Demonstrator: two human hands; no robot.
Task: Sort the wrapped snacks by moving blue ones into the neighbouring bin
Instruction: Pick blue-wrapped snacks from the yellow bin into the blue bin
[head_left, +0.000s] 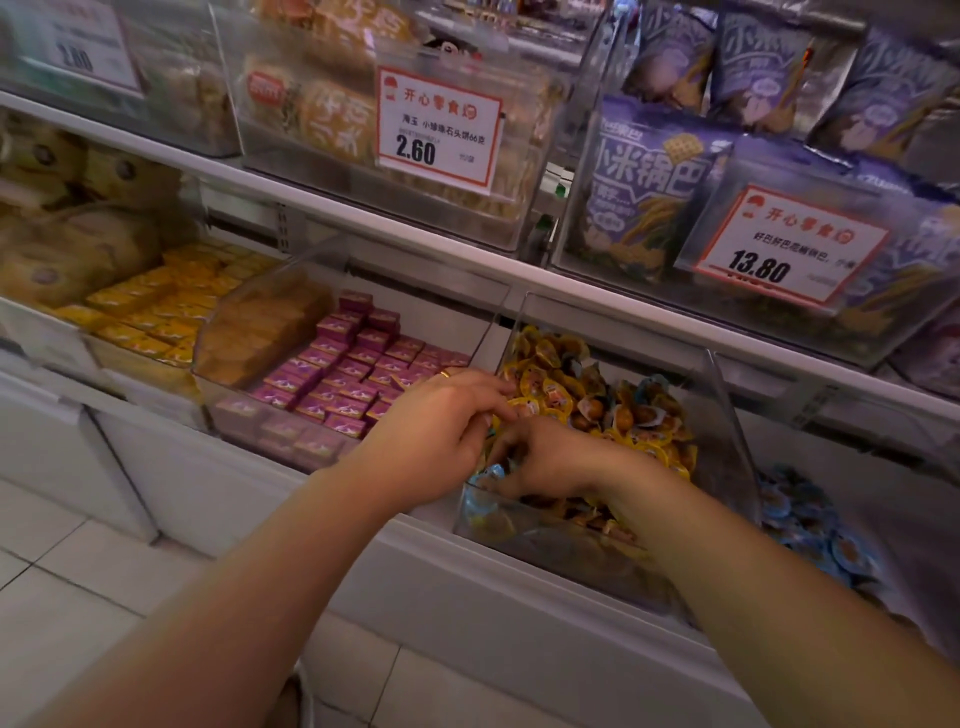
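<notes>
1. The left hand (441, 415) reaches into the clear bin (727, 395) of mixed snacks, fingers curled down among yellow wrappers; whether it grips one I cannot tell. A ring (445, 373) shows on one finger.
2. The right hand (540, 457) lies just beside it, touching it, fingers bent into the front corner of the same bin; what they hold, if anything, is hidden.
3. A few blue snacks (485, 480) sit at that front corner, just under the right fingers.
4. Yellow snacks (561, 384) fill most of the bin.
5. The next bin to the right holds a pile of blue-wrapped ones (810, 525).
6. To the left sit purple boxes (358, 364), then yellow boxes (156, 306).
7. On the shelf above stand purple bags (644, 182) and price tags reading 2.60 (436, 132) and 13.80 (784, 244).
</notes>
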